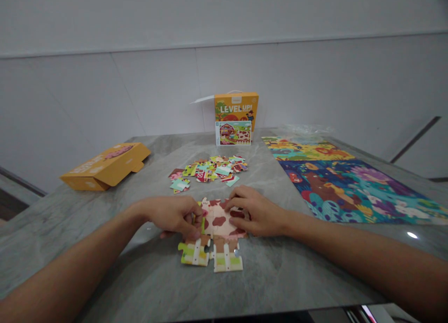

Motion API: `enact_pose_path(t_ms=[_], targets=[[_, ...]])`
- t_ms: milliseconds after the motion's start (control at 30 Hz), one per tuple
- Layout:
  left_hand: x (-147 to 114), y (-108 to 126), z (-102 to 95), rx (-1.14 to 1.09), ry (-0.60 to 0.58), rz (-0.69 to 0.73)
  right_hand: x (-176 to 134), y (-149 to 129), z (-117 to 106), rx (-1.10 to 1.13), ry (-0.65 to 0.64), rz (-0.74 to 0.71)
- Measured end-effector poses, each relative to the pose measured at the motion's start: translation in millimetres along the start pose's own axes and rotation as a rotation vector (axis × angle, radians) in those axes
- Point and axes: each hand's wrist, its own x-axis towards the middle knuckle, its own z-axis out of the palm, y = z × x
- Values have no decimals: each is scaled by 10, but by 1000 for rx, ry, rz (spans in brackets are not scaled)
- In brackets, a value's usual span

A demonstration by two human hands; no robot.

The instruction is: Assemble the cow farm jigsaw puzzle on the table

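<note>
The left hand (pixel 182 218) is curling its fingertips together at the left edge of the cow puzzle (pixel 220 225); whether it is gripping a piece, I cannot tell. The right hand (pixel 259 212) is resting half-open, bent fingers apart, on the puzzle's right side. The flat, knobbly-edged puzzle is lying between both hands. Smooth, grey-marbled table (pixel 290 276) is stretching towards the front edge; loose pieces (pixel 206 171) are overlapping behind.

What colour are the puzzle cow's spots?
The puzzle cow's spots are reddish brown, as the head view shows.
</note>
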Motion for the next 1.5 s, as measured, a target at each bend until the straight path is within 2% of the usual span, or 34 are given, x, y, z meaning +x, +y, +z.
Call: enact_pose_path(t_ms=[167,400,567,633,733,833,933,1100,1500], targets=[[14,41,35,69,-11,20,-7,-12,2,-14,-1,-22],[24,146,81,20,-60,-7,-11,-14,-6,-22,-3,-14],[16,106,75,56,-77,-40,-13,-8,-11,-37,-16,-22],[1,49,35,86,-26,18,-15,-32,-17,-60,-20,-18],[-8,-42,-41,92,82,175,-28,-117,-30,-102,-25,-53],[17,-95,-76,113,138,313,-53,-251,-52,-106,-64,-192],[60,-104,-55,162,129,387,-80,-375,-73,-111,-162,-319],[109,-111,-13,161,82,392,-108,-434,-53,-153,-264,-438],[135,-111,-10,132,90,391,-114,-407,-16,-123,-259,-463]])
